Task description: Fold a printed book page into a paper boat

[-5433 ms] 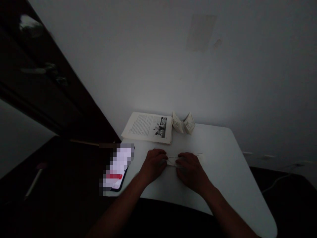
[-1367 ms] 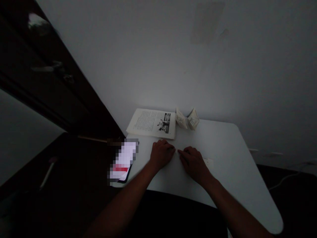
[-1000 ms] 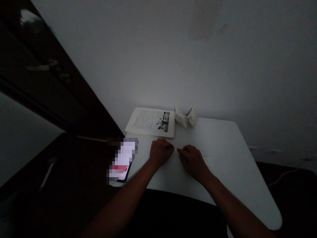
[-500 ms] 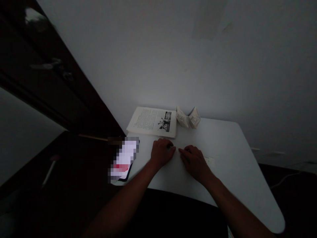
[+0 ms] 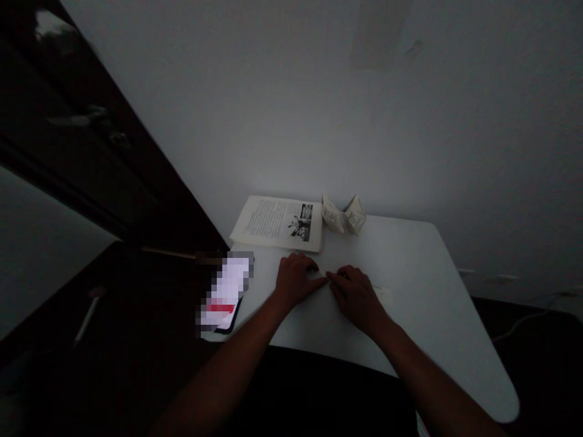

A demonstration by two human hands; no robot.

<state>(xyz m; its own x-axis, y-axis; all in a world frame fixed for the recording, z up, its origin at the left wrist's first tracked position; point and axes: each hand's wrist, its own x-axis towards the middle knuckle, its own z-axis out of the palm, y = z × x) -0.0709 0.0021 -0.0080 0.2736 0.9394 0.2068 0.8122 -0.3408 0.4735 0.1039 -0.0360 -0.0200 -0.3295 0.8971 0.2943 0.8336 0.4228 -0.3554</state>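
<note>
Both of my hands rest side by side on a white table (image 5: 423,285). My left hand (image 5: 296,282) and my right hand (image 5: 356,295) have their fingers curled down, pressing a flat piece of white paper (image 5: 381,294) against the tabletop. Their fingertips meet near the middle. Most of the paper is hidden under my hands; only a corner shows past my right hand. The room is dim.
An open book (image 5: 277,223) with printed text and a picture lies at the table's back left. A folded paper shape (image 5: 344,215) stands beside it by the wall. A lit phone (image 5: 225,294) lies at the table's left edge. A dark door stands at the left.
My hands have drawn closer together since the earliest frame, and less of the paper shows. Over the last second they stay nearly still; only the view shifts slightly.
</note>
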